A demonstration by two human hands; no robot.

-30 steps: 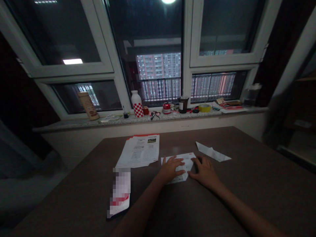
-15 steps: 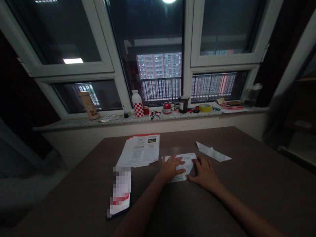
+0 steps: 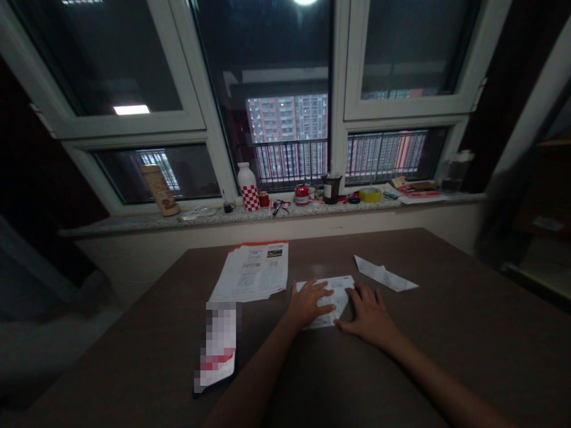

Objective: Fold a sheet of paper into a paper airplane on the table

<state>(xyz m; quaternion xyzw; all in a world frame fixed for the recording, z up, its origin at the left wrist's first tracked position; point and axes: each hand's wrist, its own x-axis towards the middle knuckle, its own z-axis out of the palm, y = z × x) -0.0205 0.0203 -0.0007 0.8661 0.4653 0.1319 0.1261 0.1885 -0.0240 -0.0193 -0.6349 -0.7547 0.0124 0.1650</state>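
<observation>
A folded sheet of printed paper (image 3: pixel 341 297) lies on the brown table in front of me. My left hand (image 3: pixel 307 304) rests flat on its left part, fingers spread. At the paper's right edge is my right hand (image 3: pixel 368 312), its thumb by the near corner and its fingertips by the far corner, thumb and fingers apart. Part of the sheet is hidden under my left hand. Beyond my right hand lies a folded white paper strip (image 3: pixel 386 274) with pointed ends.
A stack of printed sheets (image 3: pixel 252 273) lies at the table's left. Nearer me is a phone-like object (image 3: pixel 220 351), partly blurred out. On the windowsill stand a checkered bottle (image 3: pixel 248 190), a tan bottle (image 3: pixel 159 191), a dark cup (image 3: pixel 331 190) and yellow tape (image 3: pixel 370 195).
My right thumb has slid slightly left and nearer me along the paper's edge. My left hand stays almost still on the sheet.
</observation>
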